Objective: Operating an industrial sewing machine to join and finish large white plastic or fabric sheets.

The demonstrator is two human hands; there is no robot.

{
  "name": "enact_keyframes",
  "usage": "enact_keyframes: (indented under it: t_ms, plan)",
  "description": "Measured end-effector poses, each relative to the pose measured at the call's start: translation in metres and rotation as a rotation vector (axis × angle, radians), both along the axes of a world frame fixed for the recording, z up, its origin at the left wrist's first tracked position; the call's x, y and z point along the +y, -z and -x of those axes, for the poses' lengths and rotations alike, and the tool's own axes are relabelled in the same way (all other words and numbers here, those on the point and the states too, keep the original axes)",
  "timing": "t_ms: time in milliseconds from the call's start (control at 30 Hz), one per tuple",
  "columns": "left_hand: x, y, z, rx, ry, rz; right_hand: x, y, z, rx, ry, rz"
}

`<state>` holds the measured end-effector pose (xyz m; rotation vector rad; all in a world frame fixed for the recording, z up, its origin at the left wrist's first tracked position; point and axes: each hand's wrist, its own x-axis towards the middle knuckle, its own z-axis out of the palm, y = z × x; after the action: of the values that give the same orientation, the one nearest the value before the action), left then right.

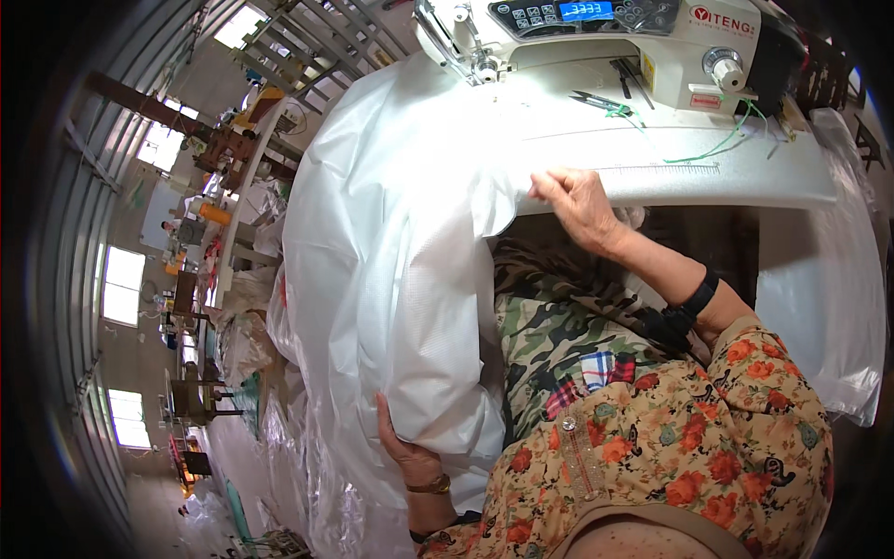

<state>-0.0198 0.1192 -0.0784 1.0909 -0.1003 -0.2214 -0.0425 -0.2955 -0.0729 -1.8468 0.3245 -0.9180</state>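
Observation:
A large white, sheet-like fabric [372, 270] drapes from the sewing machine's bed down past my lap in loose folds. Low on its left side, my left hand [414, 461] rests against it with one digit stretched upward. Folds hide the other fingers of that hand. My right hand [582, 210] is at the front edge of the machine table [670, 172], just right of the fabric's edge. Its fingers are curled in, with nothing visible between them. The white sewing machine [596, 42] stands at the far side, its lamp glaring over the needle area.
Thread snippers [596, 101] and green thread [712, 154] lie on the table to the right. Clear plastic sheeting [838, 307] hangs at the right edge. A cluttered workroom with other machines and plastic heaps [247, 345] stretches along the left.

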Motion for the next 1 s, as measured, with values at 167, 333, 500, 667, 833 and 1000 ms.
enact_keyframes:
  t_ms: [167, 333, 500, 667, 833, 1000]
  plan:
    - [-0.003, -0.012, -0.003, -0.009, 0.124, 0.004, 0.067, 0.012, 0.003, 0.057, -0.460, -0.441]
    - [-0.017, -0.032, 0.001, 0.299, 0.025, 0.164, 0.107, 0.009, -0.018, -0.041, -0.559, -0.731]
    - [-0.032, -0.039, 0.014, 0.272, -0.089, -0.014, 0.082, -0.004, -0.031, -0.146, -0.361, -0.624]
    - [-0.028, -0.034, 0.003, 0.192, 0.026, -0.046, 0.056, -0.009, -0.023, 0.233, -0.495, -0.468]
    - [-0.012, -0.019, -0.039, -0.003, 0.098, -0.603, 0.080, 0.000, 0.016, 0.004, -0.659, -0.466]
    - [-0.037, -0.042, -0.044, -0.861, -0.006, -1.472, 0.108, 0.002, 0.037, 0.158, -0.694, -0.331]
